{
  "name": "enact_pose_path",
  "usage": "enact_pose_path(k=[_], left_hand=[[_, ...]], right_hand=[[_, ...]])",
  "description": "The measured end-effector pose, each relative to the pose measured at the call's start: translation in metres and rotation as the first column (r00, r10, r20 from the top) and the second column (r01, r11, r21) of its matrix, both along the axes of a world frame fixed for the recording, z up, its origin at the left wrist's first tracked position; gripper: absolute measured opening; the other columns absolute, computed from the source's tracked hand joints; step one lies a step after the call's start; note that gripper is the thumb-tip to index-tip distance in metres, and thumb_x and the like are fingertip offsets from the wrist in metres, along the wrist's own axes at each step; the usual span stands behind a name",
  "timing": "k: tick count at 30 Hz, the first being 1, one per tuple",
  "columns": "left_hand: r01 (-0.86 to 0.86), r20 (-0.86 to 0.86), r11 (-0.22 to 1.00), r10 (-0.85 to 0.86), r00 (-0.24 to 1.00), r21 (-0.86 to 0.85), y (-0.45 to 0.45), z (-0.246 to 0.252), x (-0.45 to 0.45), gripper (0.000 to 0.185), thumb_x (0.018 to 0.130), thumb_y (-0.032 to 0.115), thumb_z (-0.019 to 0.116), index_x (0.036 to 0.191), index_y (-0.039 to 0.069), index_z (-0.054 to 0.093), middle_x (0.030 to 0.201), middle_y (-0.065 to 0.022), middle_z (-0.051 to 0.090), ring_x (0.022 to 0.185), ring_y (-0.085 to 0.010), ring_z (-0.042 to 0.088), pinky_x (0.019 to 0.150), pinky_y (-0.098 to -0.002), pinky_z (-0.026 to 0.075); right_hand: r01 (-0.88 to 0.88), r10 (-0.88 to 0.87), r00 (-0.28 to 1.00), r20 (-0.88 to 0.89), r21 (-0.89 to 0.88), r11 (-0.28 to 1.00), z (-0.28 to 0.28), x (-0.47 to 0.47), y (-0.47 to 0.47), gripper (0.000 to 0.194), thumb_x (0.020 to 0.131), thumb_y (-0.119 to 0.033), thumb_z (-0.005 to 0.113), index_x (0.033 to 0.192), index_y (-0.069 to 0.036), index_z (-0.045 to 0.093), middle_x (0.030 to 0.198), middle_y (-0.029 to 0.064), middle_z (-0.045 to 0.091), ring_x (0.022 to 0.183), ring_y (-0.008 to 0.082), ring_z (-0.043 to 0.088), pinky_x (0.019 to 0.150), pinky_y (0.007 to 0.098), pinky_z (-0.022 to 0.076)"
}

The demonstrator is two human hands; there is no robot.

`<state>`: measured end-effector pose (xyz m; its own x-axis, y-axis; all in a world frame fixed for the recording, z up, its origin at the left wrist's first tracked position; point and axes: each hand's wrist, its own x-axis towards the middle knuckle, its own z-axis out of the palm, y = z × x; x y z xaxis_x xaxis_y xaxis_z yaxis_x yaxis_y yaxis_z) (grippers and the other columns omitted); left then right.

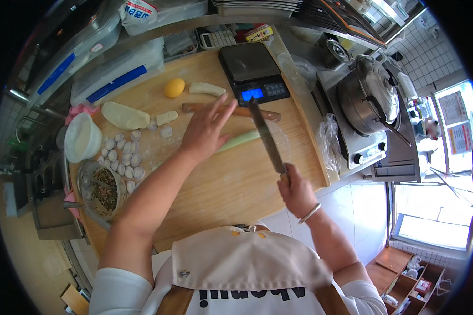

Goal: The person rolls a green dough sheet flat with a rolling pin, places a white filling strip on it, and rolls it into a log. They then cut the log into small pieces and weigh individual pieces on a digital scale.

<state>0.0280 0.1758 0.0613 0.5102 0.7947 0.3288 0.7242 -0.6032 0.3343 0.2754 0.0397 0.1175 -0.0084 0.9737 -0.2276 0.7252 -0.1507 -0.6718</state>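
Observation:
My right hand (295, 189) grips the handle of a long-bladed knife (267, 138), its tip pointing away towards the digital scale (252, 67). Over a long pale green strip (240, 141), apparently dough, hovers my left hand (205, 134), fingers spread; whether it touches the strip is unclear. A wooden rolling pin (270, 115) lies just beyond, partly behind that hand. Farther left are a large dough piece (125, 115), shorter dough pieces (167, 117) (207, 89) and a yellow ball (174, 88). Many small round dough pieces (127, 159) cluster near a clear bowl of chopped filling (105, 189).
A white bowl of flour-like powder (82, 138) stands at the board's left edge. Lidded plastic boxes (118, 75) line the back. A raised wooden edge (303, 130) bounds the right side; past it are plastic bags (329, 145) and a steel pot (366, 98) on a cooker.

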Motion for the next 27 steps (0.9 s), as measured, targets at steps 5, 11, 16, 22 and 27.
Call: enact_pose_path(k=[5,11,16,22,27], left_hand=[[0.253,-0.250,0.951,-0.205,0.946,0.177,0.026,0.009,0.029,0.069,0.088,0.013,0.054,0.149,0.023,0.026,0.155,-0.0064,0.023,0.135,-0.0265,0.035,0.113,-0.0461,0.027],[0.322,-0.369,0.935,-0.250,0.895,0.149,0.035,-0.015,0.037,0.059,0.096,0.013,0.036,0.151,0.022,0.020,0.156,-0.0064,0.020,0.138,-0.0230,0.031,0.116,-0.0456,0.021],[0.355,-0.374,0.923,-0.278,0.884,0.152,0.041,-0.033,0.033,0.062,0.095,0.012,0.037,0.152,0.022,0.016,0.157,-0.0062,0.017,0.140,-0.0206,0.029,0.116,-0.0455,0.021],[0.295,-0.470,0.954,-0.235,0.850,0.057,0.034,-0.030,0.039,0.072,0.091,0.009,0.049,0.152,0.021,0.013,0.157,-0.0072,0.016,0.142,-0.0203,0.027,0.115,-0.0469,0.022],[0.119,0.160,0.993,-0.120,0.980,0.021,0.027,-0.011,0.038,0.075,0.078,0.012,0.068,0.144,0.011,0.031,0.144,-0.0161,0.037,0.126,-0.0323,0.043,0.105,-0.0472,0.034]], right_hand=[[-0.013,0.015,0.999,0.034,-0.044,0.999,-0.019,-0.015,-0.028,0.039,0.089,-0.016,0.053,0.126,-0.005,0.041,0.082,0.0243,0.064,0.076,0.0437,0.062,0.067,0.0506,0.0494],[0.001,0.003,0.999,0.049,-0.081,0.997,-0.019,-0.018,-0.026,0.039,0.090,-0.015,0.052,0.125,-0.003,0.041,0.083,0.0241,0.064,0.078,0.0435,0.062,0.070,0.0498,0.0491],[-0.007,0.018,0.997,0.072,-0.146,0.989,-0.028,-0.020,-0.019,0.037,0.090,-0.017,0.052,0.122,0.000,0.041,0.083,0.0248,0.063,0.078,0.0441,0.061,0.070,0.0500,0.0489],[-0.005,0.018,0.996,0.089,-0.137,0.990,-0.057,-0.009,-0.017,0.035,0.089,-0.014,0.054,0.119,0.001,0.043,0.076,0.0203,0.061,0.070,0.0398,0.060,0.066,0.0450,0.0488],[0.179,-0.165,0.953,-0.255,0.034,0.983,-0.068,0.008,-0.053,0.035,0.091,-0.008,0.053,0.122,0.002,0.043,0.066,0.0059,0.054,0.052,0.0175,0.054,0.050,0.0318,0.0458]])
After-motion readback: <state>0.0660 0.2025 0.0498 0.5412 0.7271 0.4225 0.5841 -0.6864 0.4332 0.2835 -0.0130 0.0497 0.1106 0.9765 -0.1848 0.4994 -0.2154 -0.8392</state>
